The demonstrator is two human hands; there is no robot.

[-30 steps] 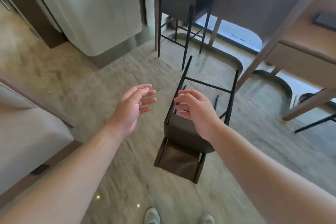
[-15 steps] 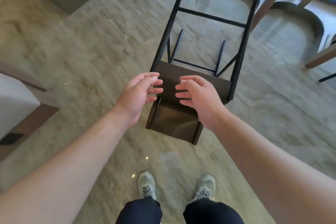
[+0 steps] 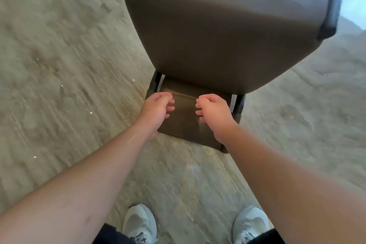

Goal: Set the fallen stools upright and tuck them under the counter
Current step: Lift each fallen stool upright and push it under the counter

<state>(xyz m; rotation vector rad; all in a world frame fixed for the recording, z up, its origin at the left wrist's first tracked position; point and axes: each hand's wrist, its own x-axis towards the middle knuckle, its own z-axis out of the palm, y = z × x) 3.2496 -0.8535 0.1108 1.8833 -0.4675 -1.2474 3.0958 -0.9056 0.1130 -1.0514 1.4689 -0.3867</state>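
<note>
Now that I've dropped from hovering over the seat, my left hand (image 3: 156, 108) and right hand (image 3: 213, 109) curl, perhaps gripping (blur hides contact), over the fallen stool (image 3: 217, 31)'s backrest (image 3: 185, 119) on the near floor, ready to lift.

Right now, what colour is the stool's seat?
Brown. The stool's seat shows best in the head view, above both hands.

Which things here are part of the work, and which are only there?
For the job:
fallen stool
its backrest
left hand
right hand

Only there:
floor
shoes
</note>
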